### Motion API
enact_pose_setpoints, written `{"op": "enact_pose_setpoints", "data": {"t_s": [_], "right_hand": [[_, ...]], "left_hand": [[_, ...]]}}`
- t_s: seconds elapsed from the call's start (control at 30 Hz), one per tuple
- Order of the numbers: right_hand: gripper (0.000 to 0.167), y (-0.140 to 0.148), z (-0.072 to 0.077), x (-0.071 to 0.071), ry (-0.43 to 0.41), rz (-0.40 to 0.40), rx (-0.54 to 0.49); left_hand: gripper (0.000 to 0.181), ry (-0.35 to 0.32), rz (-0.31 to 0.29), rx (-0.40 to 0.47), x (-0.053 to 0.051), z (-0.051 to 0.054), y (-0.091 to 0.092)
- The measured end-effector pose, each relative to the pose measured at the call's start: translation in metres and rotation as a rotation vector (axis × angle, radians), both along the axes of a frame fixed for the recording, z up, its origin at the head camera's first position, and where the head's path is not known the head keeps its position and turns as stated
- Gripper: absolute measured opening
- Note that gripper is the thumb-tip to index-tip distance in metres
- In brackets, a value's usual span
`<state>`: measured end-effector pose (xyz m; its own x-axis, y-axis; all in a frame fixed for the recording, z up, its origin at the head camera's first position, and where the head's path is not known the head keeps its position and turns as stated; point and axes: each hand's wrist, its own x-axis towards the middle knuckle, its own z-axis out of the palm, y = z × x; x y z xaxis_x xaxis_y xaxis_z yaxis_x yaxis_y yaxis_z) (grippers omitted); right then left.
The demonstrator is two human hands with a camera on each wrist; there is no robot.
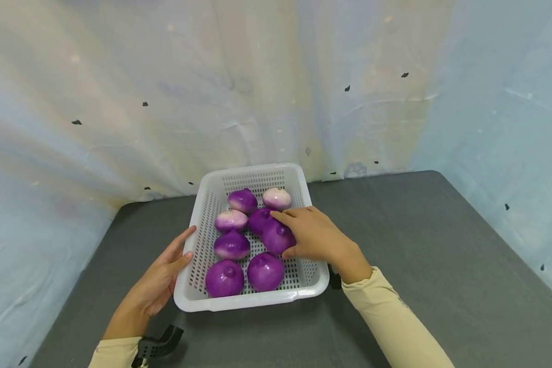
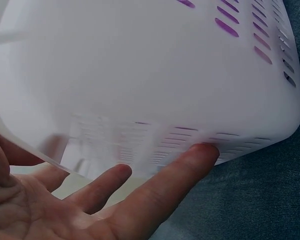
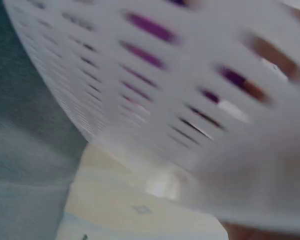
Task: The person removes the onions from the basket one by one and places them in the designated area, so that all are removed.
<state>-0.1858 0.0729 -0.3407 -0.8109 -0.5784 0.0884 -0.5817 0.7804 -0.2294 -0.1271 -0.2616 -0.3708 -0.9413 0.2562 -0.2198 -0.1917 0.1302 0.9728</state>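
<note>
A white perforated plastic basket (image 1: 250,301) holds several glossy onions, some deep purple and others with pale tops. My right hand (image 1: 315,234) reaches over the basket's right rim and grips a purple onion (image 1: 277,237), fingers on its far side and thumb on its near side. At the left rim, my left hand (image 1: 158,276) touches the basket with its fingers extended. The left wrist view shows these straight fingers (image 2: 165,192) along the outer wall. In the right wrist view the basket wall (image 3: 190,60) mostly hides the right hand; bits of skin and purple show through the slots.
Beside the gripped onion lies another purple onion (image 1: 259,221). A pale-topped onion (image 1: 277,198) sits at the back right of the basket, and a purple onion (image 1: 265,272) at its front. Dark grey cloth covers the table (image 1: 423,245). A patterned curtain (image 1: 267,87) hangs behind.
</note>
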Motion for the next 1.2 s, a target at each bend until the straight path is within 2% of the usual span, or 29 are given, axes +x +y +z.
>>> {"op": "enact_pose_setpoints", "data": {"t_s": [0.1, 0.3, 0.53, 0.97, 1.2], "right_hand": [[0.093, 0.007, 0.01, 0.004, -0.005, -0.01, -0.065], [0.093, 0.023, 0.027, 0.012, -0.065, -0.058, -0.15], [0.094, 0.039, 0.037, 0.018, -0.031, -0.095, -0.201], [0.103, 0.058, 0.037, 0.023, -0.06, -0.181, -0.284], [0.094, 0.072, 0.033, 0.017, -0.074, -0.261, -0.305]], "left_hand": [[0.064, 0.006, 0.002, -0.01, 0.001, 0.0, -0.002], [0.064, 0.006, -0.002, 0.002, 0.004, -0.002, -0.003], [0.064, 0.007, 0.001, 0.014, 0.004, -0.003, -0.004], [0.064, -0.01, 0.005, 0.022, 0.003, -0.004, -0.001], [0.063, -0.008, 0.004, 0.016, 0.001, -0.003, 0.001]]}}
